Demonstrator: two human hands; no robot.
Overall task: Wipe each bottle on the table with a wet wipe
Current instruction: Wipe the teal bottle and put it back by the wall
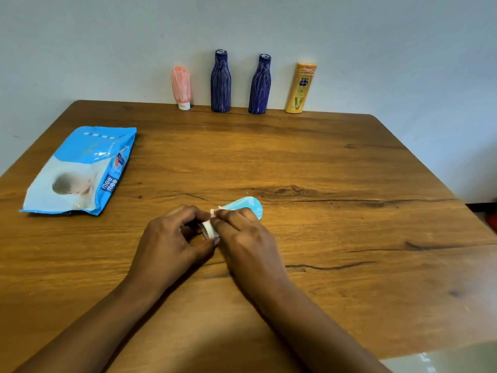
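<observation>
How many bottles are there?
5. Four stand by the wall: pink tube, two dark blue bottles, yellow bottle. The light blue bottle lies in the hands.

Single head-worn wide-angle view, looking forward and down across the table (322, 162) toward the wall (376, 49) behind.

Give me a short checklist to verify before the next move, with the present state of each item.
1. Light blue tube held by both hands: ok, left hand at its white cap, right hand on its body.
2. Wipe on the tube: cannot tell, only a white scrap shows.
3. Wipes pack within reach: ok.
4. Four bottles upright at the wall: ok, pink tube, two dark blue bottles, yellow bottle.
</observation>
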